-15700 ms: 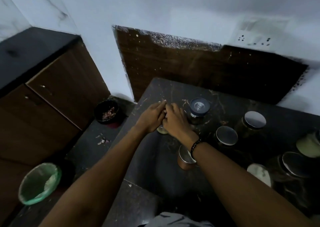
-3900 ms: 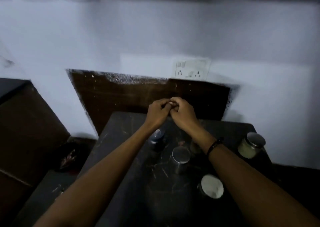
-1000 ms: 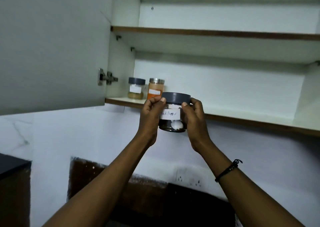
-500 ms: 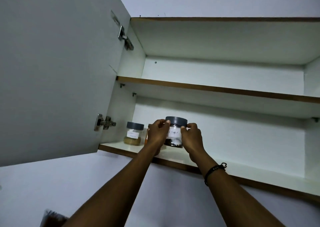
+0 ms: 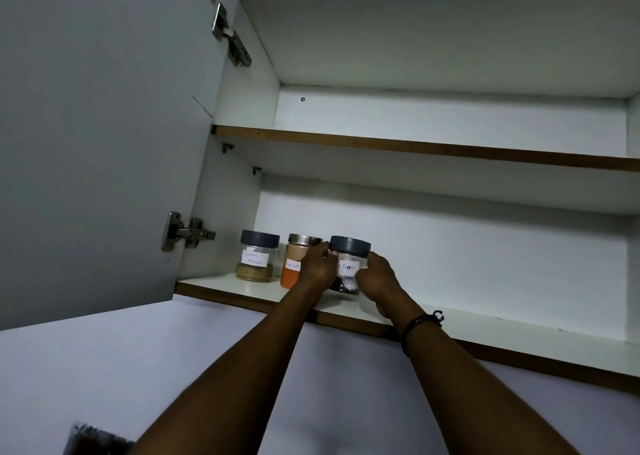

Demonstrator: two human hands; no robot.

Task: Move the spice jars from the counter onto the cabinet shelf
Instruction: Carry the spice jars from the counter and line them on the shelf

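Left hand and right hand are gripping the black pepper jar from both sides, fingers curled round it (grey lid up). Jar is sitting on the bottom cabinet shelf, just beside the orange jar.

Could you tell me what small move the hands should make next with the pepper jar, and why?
Probably release it: both the left hand and right hand grip the pepper jar, which looks settled on the lower shelf beside the orange jar, upright and in line.
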